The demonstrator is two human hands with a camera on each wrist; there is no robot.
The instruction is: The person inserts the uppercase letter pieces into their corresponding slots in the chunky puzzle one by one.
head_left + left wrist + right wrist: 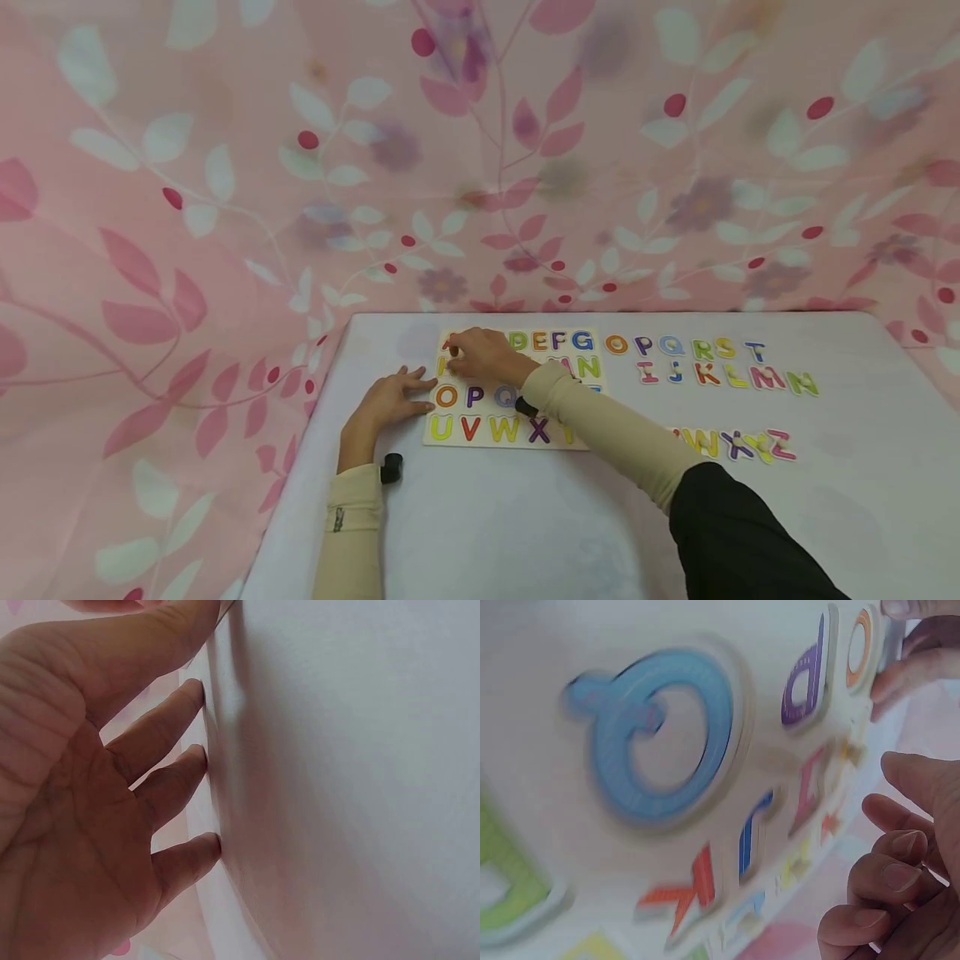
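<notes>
The pale alphabet board lies flat on the table, with coloured letters in rows. The left hand has its fingers spread at the board's left edge; in the right wrist view, left fingers touch that edge beside the orange O. In the left wrist view the left hand holds nothing. Over the board's upper left corner is the right hand, partly covering the top two rows. Seen from the right wrist, the right hand has bent fingers, thumb apart, with no piece visible between them, close to a yellow knobbed letter.
Loose letter pieces lie right of the board: an upper row with an orange O, a row below with a red K, and a lower group with a pink Z. A pink floral cloth hangs behind the table.
</notes>
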